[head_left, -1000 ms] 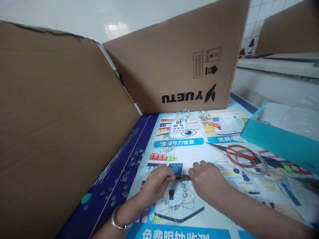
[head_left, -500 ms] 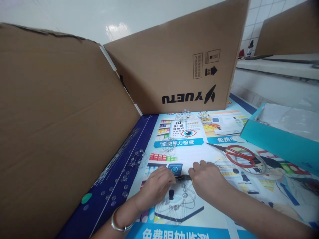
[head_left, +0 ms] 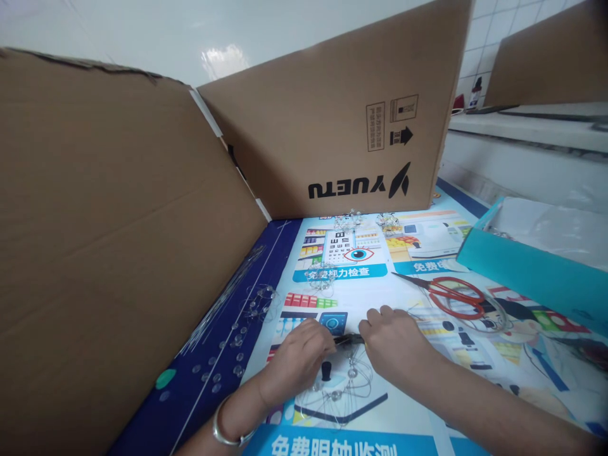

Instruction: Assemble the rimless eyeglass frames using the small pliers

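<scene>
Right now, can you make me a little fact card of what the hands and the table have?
Right hand: gripping a dark tool, maybe pliers
Left hand: at the tool's other end, grip hidden
Nearest piece: beaded wire piece
Cutter: red-handled scissors, lying down
Loose bits: clear beads, thin wires
Box: teal box

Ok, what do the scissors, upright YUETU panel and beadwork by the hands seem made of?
Scissors: dark, pointed blades look metal; smooth red handles, probably plastic.
Panel: matte, brown, carton-printed, so likely cardboard.
Beadwork: clear, shiny beads, glass or plastic; thin, curving strands, metal wire or nylon line, I can't tell.
</scene>
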A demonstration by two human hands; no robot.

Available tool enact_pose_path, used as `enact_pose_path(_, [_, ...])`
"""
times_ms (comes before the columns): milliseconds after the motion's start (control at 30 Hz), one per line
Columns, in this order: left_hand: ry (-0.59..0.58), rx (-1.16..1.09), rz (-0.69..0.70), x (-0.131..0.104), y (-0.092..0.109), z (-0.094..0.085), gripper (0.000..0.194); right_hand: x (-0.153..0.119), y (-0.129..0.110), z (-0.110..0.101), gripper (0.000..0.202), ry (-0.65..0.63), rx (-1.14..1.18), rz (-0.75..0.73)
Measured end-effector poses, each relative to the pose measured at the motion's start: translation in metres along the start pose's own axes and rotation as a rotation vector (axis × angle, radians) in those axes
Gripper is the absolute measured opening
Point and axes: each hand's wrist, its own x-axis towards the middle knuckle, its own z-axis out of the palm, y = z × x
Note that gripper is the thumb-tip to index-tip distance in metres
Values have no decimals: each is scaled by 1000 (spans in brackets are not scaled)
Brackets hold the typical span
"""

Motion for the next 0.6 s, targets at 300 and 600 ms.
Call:
enact_pose_path(300, [-11,-58,-68,3,-3,-1,13,-1,1,6,10,67,-33,-14])
enact_pose_path(600, [32,-303,-262,0,-12,-6,8,-3,2,3,10,105,-90,-33])
